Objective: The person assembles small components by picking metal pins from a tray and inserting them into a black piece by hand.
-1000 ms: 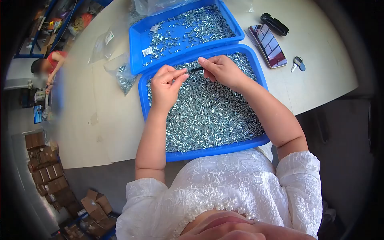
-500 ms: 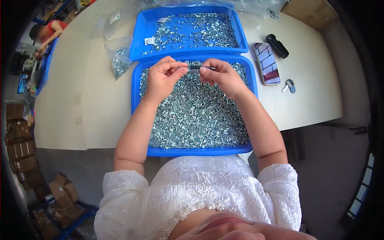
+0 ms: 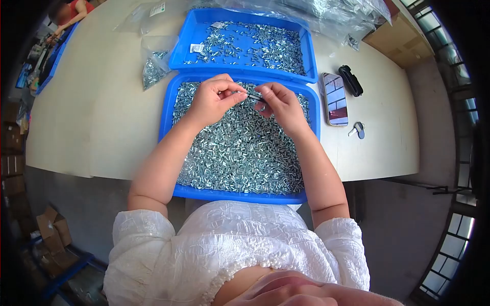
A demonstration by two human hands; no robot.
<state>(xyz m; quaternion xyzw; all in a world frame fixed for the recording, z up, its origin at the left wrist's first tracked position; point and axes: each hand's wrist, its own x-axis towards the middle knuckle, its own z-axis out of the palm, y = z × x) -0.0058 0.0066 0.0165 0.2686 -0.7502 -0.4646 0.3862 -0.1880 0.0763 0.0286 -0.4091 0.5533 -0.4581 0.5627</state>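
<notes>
My right hand [image 3: 280, 107] is closed on a thin black rod [image 3: 256, 98], which slants down to the right from its fingertips. Facing it, my left hand [image 3: 217, 99] pinches thumb and forefinger together at the rod's left end. Whatever sits in that pinch is too small to make out. Both hands hover over the far part of a blue tray [image 3: 240, 195] filled with small shiny metal pieces [image 3: 240, 153], which look like short cylinders or pins.
Behind stands a second blue tray [image 3: 178, 56] with scattered metal pieces. Left of it is a clear bag [image 3: 155, 69] of similar pieces. A phone [image 3: 335, 99], a black case [image 3: 350, 80] and keys [image 3: 357, 130] lie right. Plastic bags [image 3: 326, 20] and a cardboard box [image 3: 400, 41] are behind; another person [image 3: 71, 15] sits far left.
The view has turned slightly, showing more window on the right. The black rod has gone from nearly level to slanted, and its left end now shows beside my left fingertips.
</notes>
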